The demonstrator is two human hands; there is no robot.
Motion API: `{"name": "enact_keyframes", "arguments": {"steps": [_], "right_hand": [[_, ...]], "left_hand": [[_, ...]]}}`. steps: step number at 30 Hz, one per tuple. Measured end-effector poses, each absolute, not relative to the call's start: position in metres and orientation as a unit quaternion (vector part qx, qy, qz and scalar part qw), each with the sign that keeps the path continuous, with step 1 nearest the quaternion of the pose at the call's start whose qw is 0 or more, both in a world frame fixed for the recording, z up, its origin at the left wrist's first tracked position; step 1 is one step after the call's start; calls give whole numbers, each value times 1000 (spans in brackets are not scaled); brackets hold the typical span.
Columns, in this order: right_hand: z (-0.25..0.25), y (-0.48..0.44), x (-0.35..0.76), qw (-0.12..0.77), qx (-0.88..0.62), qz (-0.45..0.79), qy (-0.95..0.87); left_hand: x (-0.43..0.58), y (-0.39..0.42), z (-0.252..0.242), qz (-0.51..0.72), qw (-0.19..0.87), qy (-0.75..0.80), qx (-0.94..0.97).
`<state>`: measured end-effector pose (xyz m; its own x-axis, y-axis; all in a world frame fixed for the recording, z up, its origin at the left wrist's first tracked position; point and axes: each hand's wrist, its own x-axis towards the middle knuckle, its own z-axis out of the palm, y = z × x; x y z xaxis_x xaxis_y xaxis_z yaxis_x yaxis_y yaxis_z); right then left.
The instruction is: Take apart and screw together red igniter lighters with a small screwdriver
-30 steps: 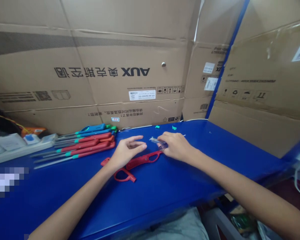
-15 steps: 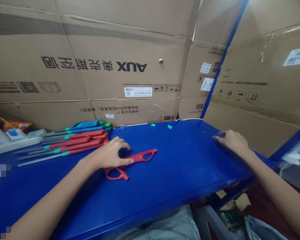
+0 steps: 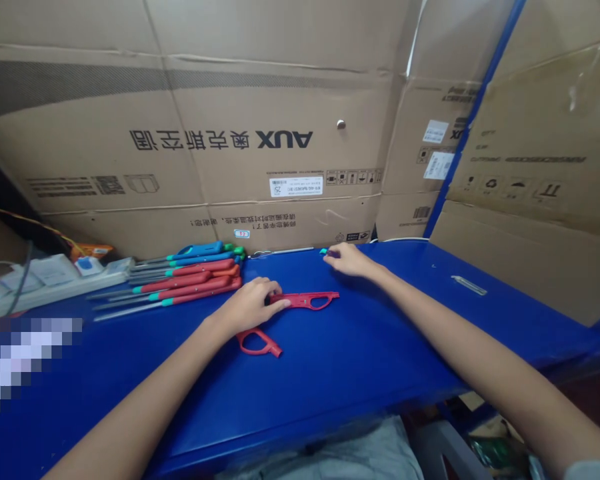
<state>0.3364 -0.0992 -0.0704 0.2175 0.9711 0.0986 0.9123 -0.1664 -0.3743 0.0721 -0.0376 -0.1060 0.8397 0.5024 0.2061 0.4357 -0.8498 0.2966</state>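
Observation:
My left hand [image 3: 250, 307] is arched over the left end of a red plastic lighter handle shell [image 3: 307, 301] and grips it, with the thumb along its side. A second red plastic shell piece [image 3: 259, 343] lies just below, apart from the first. My right hand [image 3: 349, 260] rests near the table's back edge, fingertips beside a small teal plastic piece [image 3: 323, 251]. Nothing shows in its fingers. A thin pale metal strip [image 3: 469, 285] lies on the table well to the right of that hand.
The blue table [image 3: 380, 360] is backed by AUX cardboard cartons [image 3: 220, 140]. Several red and teal long-nosed lighters [image 3: 180, 280] lie side by side at the left, beside a white power strip [image 3: 55, 280]. A pixelated patch covers the lower left.
The red shell has turned level and separated from the other red piece. My right hand has moved left from the table's right side to the teal piece, and the pale metal strip now shows.

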Motion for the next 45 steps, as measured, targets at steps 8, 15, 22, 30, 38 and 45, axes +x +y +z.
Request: {"name": "enact_keyframes", "arguments": {"steps": [8,15,22,30,38,45], "right_hand": [[-66,-127,307,106,-631,271,-719],[-76,-128,321,115,-659,203,-715],[-78,-126,328,108,-699,151,-690],[-79,-130,317,104,-639,186,-739],[-79,-137,299,259,-552,183,-771],[-71,-136,303,294,-558,153,-760]], "left_hand": [[58,-27,-92,89,157,243,953],[64,-31,-94,84,166,262,947],[36,-26,-58,-95,314,266,907],[46,-28,-63,-44,303,266,914],[64,-36,-79,126,358,218,899],[75,-39,-99,231,325,237,886]]}}
